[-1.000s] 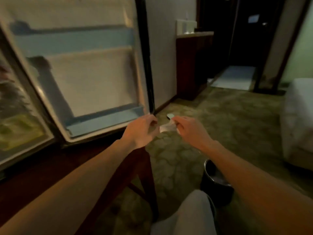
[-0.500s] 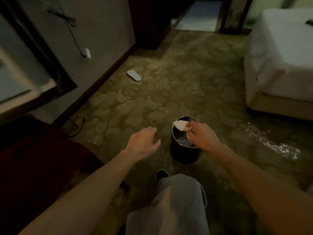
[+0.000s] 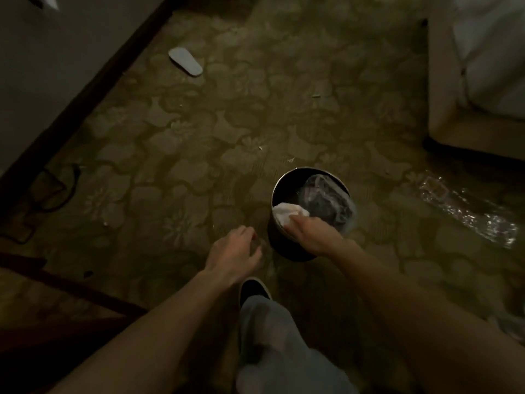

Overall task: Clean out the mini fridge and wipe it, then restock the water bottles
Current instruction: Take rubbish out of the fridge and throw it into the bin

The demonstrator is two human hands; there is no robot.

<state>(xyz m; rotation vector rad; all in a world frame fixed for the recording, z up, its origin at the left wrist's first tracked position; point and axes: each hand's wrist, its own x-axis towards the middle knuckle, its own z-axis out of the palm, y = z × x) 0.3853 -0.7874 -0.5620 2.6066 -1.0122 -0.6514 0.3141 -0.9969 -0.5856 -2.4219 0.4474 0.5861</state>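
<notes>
The right hand (image 3: 309, 236) pinches a crumpled white wipe (image 3: 287, 213) in its fingertips and holds it just over the near rim of a small round bin (image 3: 277, 191), a little below the middle of the frame. The left hand (image 3: 234, 255) holds nothing. Its fingers are loosely spread and a bit bent, and it hangs just beside the bin, to the left of it.

The bin stands upright on the patterned carpet (image 3: 176, 143), with its open mouth facing up. Some crinkly clear plastic (image 3: 326, 200) already sits inside it.

This looks like the throw-away step. To do it well, the hand should go a bit more toward the middle of the mouth before it lets go, because the wipe sits right at the edge now and could slide down the outside. The plastic fills much of the far side (so the near side has more room).

The wipe is a soft lump with no clear point. Its longer side runs across the frame, from left to right.

Farther out, a gray slipper (image 3: 186, 61) lies in the upper left, its long side slanting down to the right. A shiny clear wrapper (image 3: 468, 211) lies at the right. A white bed (image 3: 483, 66) fills the upper right corner. The fridge and the water bottles are not in view.
</notes>
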